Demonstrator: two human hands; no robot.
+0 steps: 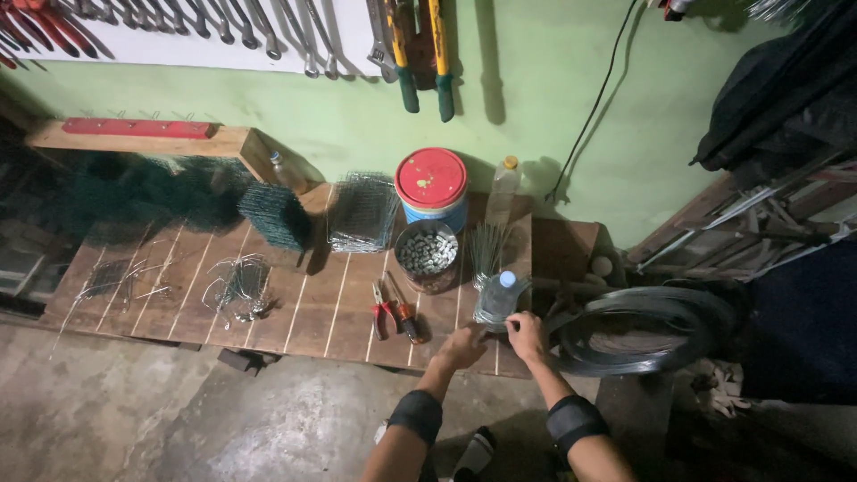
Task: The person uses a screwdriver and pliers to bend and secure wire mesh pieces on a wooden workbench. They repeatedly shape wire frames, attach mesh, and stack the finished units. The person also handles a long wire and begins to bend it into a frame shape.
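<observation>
From the head camera, looking down on a low workbench of brown wooden planks (295, 312) set against a pale green wall: both hands meet at the bench's near right edge, around a clear plastic bottle with a blue cap (496, 299). The left hand (462, 346) lies just below and to the left of the bottle's base, fingers curled toward it; whether it grips the bottle or only touches it I cannot tell. The right hand (527, 335) sits just right of the base, fingers bent in, seemingly pinching at the bottle's lower edge — the contact itself is too small to make out. Both forearms wear dark bands near the elbow.

As for progress, I judge the work to be at an early or in-between point: the bottle stands upright with its cap on, and nothing has been lifted clear of the bench. A red-handled pair of pliers (384, 317) and an orange-handled tool (406, 317) lie untouched just left of the hands. Behind the bottle stand a bundle of thin straight wires (486, 250) and a round tin filled with small pale pieces (427, 254). A large coil of grey wire (643, 326) rests to the right — near the right hand, but apart from it. Bent wire pieces (237, 286) lie well to the left.
</observation>
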